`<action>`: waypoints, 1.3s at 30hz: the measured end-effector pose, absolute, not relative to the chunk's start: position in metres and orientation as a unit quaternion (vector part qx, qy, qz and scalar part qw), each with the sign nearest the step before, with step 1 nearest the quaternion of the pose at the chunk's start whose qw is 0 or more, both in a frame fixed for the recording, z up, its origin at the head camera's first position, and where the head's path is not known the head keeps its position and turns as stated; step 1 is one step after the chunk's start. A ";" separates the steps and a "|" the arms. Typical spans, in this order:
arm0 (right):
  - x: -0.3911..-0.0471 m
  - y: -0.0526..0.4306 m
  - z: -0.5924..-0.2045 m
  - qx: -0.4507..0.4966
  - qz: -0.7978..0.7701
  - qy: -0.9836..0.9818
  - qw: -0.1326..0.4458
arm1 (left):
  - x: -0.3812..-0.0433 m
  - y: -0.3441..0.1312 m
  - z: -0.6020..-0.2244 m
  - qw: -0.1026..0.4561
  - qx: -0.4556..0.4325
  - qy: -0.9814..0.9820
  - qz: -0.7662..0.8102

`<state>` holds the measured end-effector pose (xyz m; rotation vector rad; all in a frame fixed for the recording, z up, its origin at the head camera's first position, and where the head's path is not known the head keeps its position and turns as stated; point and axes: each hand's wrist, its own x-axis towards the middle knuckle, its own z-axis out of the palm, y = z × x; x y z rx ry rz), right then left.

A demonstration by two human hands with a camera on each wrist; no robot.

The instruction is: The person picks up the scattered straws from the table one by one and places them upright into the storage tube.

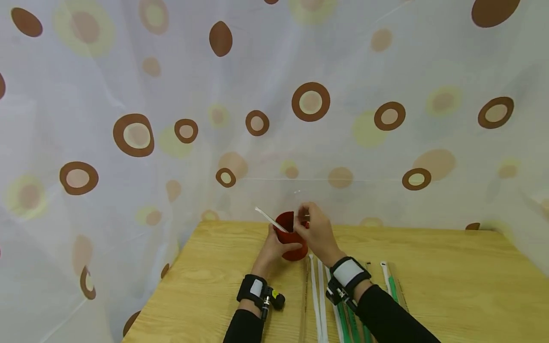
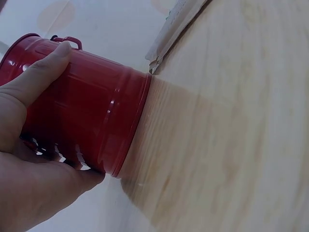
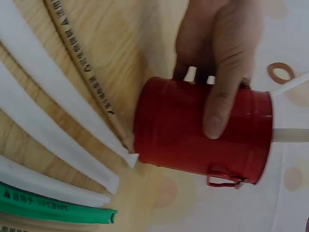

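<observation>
A small red metal bucket (image 1: 295,251) stands upright near the table's back edge. My left hand (image 1: 271,252) grips its side, the thumb lying along the wall, as the left wrist view also shows on the bucket (image 2: 91,104). Out of the mouth a white paper-wrapped straw (image 1: 269,218) leans to the left. Over the rim, my right hand (image 1: 318,233) pinches a second pale straw (image 3: 292,135) that reaches into the bucket; its fingertips are partly hidden in the head view.
In front of the bucket several wrapped straws lie lengthwise on the wooden table (image 1: 214,286): white ones (image 1: 315,295), green ones (image 3: 58,208) and a thin brown one with print (image 3: 84,65). Another white and green pair (image 1: 388,278) lies right of my right forearm. A patterned curtain (image 1: 274,95) hangs behind.
</observation>
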<state>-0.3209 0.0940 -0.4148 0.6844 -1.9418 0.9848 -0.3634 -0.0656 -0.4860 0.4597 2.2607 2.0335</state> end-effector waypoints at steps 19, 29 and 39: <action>-0.335 0.077 -0.427 0.277 0.310 -0.866 0.278 | -0.367 -0.071 -0.493 0.040 0.155 0.726 0.669; -0.320 0.100 -0.425 0.276 0.334 -0.848 0.304 | -0.367 -0.066 -0.483 0.031 0.138 0.740 0.658; -0.284 0.156 -0.407 0.180 0.387 -0.860 0.279 | -0.366 -0.062 -0.481 0.029 0.148 0.746 0.648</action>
